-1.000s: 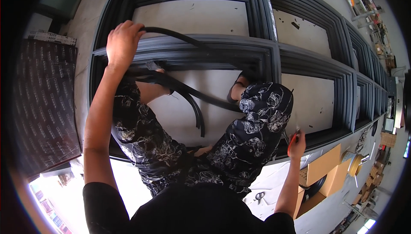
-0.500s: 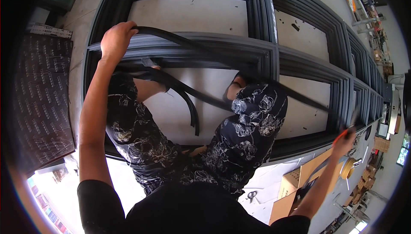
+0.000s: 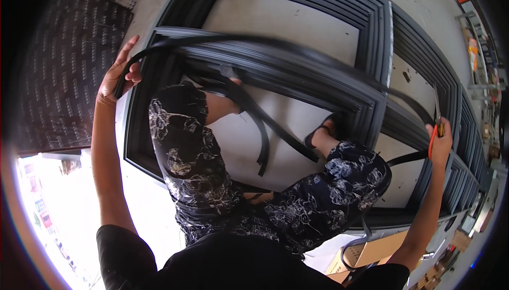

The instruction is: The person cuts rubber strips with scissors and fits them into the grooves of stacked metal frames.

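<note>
A long black rubber strip [image 3: 297,48] arches between my hands over the dark grey frames. Its left end lies across the palm of my left hand [image 3: 117,75], held there with some fingers stretched out. Out to the right, my right hand [image 3: 441,142] is closed round scissors [image 3: 436,131] with red-orange handles, blades pointing up. The black strip also runs to this hand, and a length of it leaves below toward my knee; how the fingers grip it is hidden. More cut black strips [image 3: 260,115] hang between my legs, inside the nearest frame opening.
Stacked grey frames [image 3: 366,115] with raised profiles surround my legs, and my feet stand inside one opening. At the left is a dark printed board [image 3: 79,72]. An open cardboard box [image 3: 382,247] sits at the lower right. Goods line the right wall.
The left hand has moved out to the left and down with the strip's end, its fingers more spread. The right hand with the scissors has risen. My view has shifted.
</note>
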`<action>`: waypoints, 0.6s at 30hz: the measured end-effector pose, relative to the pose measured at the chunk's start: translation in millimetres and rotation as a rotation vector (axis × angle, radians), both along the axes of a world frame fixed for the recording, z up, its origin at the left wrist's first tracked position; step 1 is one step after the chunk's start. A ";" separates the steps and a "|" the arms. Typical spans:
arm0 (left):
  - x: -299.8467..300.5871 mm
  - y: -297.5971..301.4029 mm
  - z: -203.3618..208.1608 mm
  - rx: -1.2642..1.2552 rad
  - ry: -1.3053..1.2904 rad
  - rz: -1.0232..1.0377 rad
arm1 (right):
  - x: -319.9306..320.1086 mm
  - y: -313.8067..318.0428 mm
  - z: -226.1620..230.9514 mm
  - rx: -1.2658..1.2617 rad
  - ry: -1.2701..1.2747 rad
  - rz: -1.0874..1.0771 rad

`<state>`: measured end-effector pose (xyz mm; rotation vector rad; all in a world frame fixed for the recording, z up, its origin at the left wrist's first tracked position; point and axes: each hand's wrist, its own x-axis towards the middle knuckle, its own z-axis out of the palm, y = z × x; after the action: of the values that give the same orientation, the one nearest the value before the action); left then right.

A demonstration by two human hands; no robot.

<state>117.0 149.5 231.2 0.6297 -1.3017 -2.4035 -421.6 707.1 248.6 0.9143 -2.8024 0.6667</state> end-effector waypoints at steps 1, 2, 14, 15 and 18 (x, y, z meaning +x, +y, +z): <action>9.4 -4.1 -7.0 0.030 -0.025 0.034 | 5.8 -4.0 -8.4 0.033 -0.048 -0.028; 16.5 -8.2 -15.1 0.061 -0.041 0.064 | 2.9 0.3 -20.9 0.013 -0.026 0.024; -61.9 -12.5 -95.4 0.420 0.134 0.391 | 1.8 35.6 -41.2 0.296 -0.173 -0.150; -67.1 -25.2 -113.5 0.406 -0.073 0.430 | -1.5 35.6 -44.9 0.302 -0.182 -0.157; -97.3 -46.2 -137.3 0.446 -0.485 0.630 | -12.2 33.2 -59.0 0.256 -0.138 -0.128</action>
<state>19.7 103.3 93.9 1.5545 -0.5463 -2.0509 -433.9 740.3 189.6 0.7413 -3.0909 0.3727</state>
